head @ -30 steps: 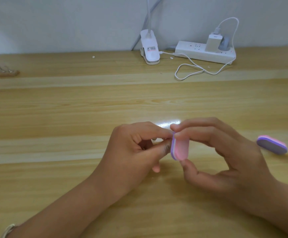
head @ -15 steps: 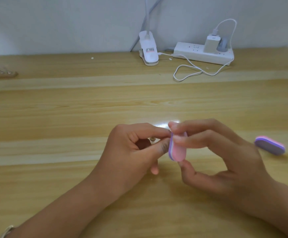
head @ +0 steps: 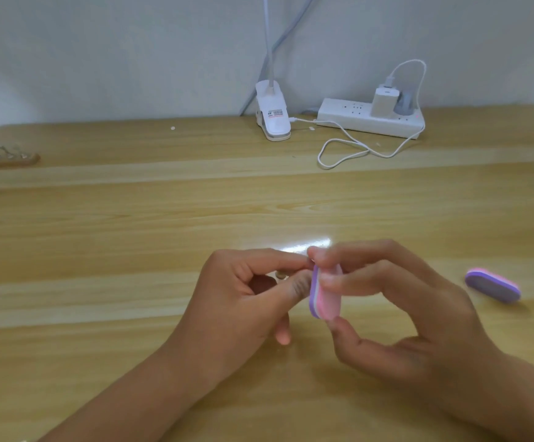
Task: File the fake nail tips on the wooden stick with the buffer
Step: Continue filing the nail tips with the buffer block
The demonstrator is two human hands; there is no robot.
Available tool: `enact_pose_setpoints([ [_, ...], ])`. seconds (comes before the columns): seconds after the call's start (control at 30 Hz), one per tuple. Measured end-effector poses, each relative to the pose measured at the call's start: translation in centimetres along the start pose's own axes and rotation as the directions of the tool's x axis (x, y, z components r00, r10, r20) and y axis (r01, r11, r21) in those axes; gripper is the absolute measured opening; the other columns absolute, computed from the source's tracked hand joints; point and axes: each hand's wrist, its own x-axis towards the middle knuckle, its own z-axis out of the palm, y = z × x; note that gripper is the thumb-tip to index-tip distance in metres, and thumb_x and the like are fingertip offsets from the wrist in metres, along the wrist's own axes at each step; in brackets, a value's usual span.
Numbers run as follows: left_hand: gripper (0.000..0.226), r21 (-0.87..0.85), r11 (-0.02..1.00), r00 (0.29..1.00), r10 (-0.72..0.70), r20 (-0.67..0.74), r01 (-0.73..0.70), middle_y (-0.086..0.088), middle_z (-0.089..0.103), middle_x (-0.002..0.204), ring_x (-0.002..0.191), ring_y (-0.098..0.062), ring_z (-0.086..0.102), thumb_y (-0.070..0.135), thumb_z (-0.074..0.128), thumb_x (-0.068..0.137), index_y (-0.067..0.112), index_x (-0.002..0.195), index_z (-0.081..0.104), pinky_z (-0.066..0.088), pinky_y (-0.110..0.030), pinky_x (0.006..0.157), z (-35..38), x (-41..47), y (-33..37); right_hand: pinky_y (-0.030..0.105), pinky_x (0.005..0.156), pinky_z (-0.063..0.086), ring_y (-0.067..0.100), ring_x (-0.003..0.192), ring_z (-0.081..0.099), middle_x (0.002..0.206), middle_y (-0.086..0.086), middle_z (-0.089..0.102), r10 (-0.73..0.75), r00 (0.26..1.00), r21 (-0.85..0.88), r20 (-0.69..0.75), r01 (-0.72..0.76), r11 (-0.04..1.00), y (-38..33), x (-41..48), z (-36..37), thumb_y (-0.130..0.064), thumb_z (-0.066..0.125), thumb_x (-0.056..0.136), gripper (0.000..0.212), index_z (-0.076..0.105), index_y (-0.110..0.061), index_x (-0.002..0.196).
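Barely moved: right hand [head: 396, 314] grip pinches buffer [head: 324, 298] upright; left hand [head: 243, 301] grip closed on stick [head: 281, 276], presenting tip.

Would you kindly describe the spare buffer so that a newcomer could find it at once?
Start at the wooden table and look to the right of the right hand. The spare buffer lies flat there, an oval purple and pink block. Unlike the buffer gripped upright in that hand's fingers, nothing touches it.

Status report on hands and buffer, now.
Right hand shut on buffer, held on edge. Left hand pinched against it; nail tip hidden. Spare buffer lies right, clear.
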Motion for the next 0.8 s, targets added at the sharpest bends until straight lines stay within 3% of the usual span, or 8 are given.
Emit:
enact_pose_setpoints([
  [0.13,0.006,0.033,0.999,1.0,-0.009,-0.012,0.01,0.005,0.068,0.06,0.033,-0.012,0.056,0.023,0.073,0.081,0.021,0.081,0.079,0.032,-0.007,0.041,-0.06,0.1,-0.07,0.028,0.09,0.055,0.016,0.114,0.067,0.115,0.005,0.064,0.088,0.995,0.007,-0.047,-0.088,0.996,0.48,0.36,-0.71,-0.002,0.075,0.078,0.021,0.068,-0.006,0.097],
  [0.2,0.007,0.016,1.0,1.0,-0.008,0.001,0.008,0.008,0.067,0.058,0.033,-0.012,0.055,0.024,0.072,0.081,0.023,0.083,0.079,0.032,-0.007,0.041,-0.03,0.09,-0.04,0.029,0.092,0.054,0.018,0.114,0.067,0.116,0.006,0.064,0.057,0.998,0.019,-0.022,-0.057,0.998,0.18,0.23,-0.33,-0.006,0.073,0.08,0.017,0.068,-0.005,0.097],
  [0.3,0.008,0.001,1.0,1.0,-0.004,0.016,0.004,0.009,0.066,0.054,0.032,-0.01,0.053,0.024,0.072,0.082,0.023,0.085,0.079,0.032,-0.007,0.041,0.01,0.07,-0.01,0.025,0.094,0.052,0.018,0.114,0.067,0.117,0.008,0.064,-0.019,1.0,-0.015,0.015,0.019,1.0,-0.11,0.13,-0.03,-0.008,0.072,0.082,0.015,0.069,-0.004,0.096],
  [0.43,0.008,0.009,1.0,1.0,-0.014,0.004,0.014,0.011,0.061,0.047,0.03,-0.004,0.049,0.018,0.072,0.083,0.013,0.084,0.078,0.031,-0.006,0.04,0.05,0.06,-0.05,0.017,0.09,0.048,0.013,0.113,0.067,0.113,0.003,0.064,0.08,0.996,-0.03,-0.049,-0.081,0.996,0.34,0.61,-0.73,-0.002,0.076,0.076,0.022,0.067,-0.008,0.095],
  [0.57,0.008,0.009,1.0,1.0,-0.005,0.015,0.005,0.01,0.062,0.049,0.031,-0.005,0.05,0.021,0.072,0.084,0.017,0.086,0.079,0.032,-0.007,0.04,0.03,-0.04,0.16,0.022,0.098,0.049,0.013,0.119,0.065,0.116,0.007,0.064,-0.005,1.0,-0.022,0.007,0.006,1.0,0.13,0.23,-0.29,-0.007,0.072,0.082,0.015,0.068,-0.005,0.096],
  [0.7,0.007,0.022,1.0,1.0,-0.008,0.011,0.008,0.012,0.064,0.051,0.031,-0.006,0.051,0.02,0.072,0.085,0.018,0.085,0.079,0.033,-0.007,0.041,0.0,0.09,0.1,0.021,0.094,0.05,0.011,0.116,0.065,0.114,0.005,0.064,0.067,0.997,-0.026,-0.043,-0.068,0.997,0.32,0.4,-0.62,-0.004,0.075,0.079,0.018,0.069,-0.007,0.096],
  [0.8,0.011,-0.007,1.0,0.999,-0.005,0.043,0.005,0.012,0.067,0.057,0.033,-0.008,0.053,0.02,0.069,0.087,0.023,0.089,0.079,0.034,-0.007,0.041,0.1,0.05,0.2,0.023,0.102,0.048,0.013,0.122,0.063,0.116,0.01,0.064,-0.04,0.999,-0.03,0.015,0.04,0.999,-0.16,0.03,0.26,-0.008,0.069,0.084,0.015,0.07,-0.002,0.098],
])
